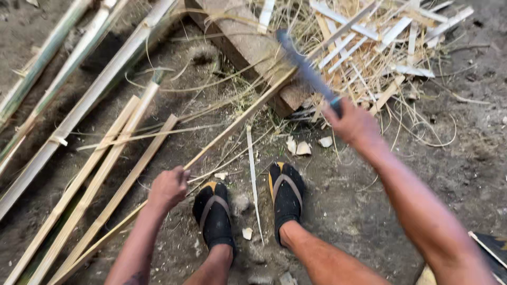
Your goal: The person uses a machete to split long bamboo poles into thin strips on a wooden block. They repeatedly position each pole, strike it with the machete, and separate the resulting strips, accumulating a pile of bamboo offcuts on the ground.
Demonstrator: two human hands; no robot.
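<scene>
The left hand (pixel 169 187) is closed around one thin bamboo strip (pixel 237 119) running far-right onto a wooden block (pixel 248 45). The right hand (pixel 354 124) grips one blurred blade (pixel 303 66) above that block. Two sandalled feet (pixel 285 198) stand near; three split bamboo slats (pixel 100 184) lie left.

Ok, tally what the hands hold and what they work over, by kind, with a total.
Long bamboo strip gripped by the left hand: 1
Blade in the right hand: 1
Wooden block under the strip: 1
Total: 3
</scene>
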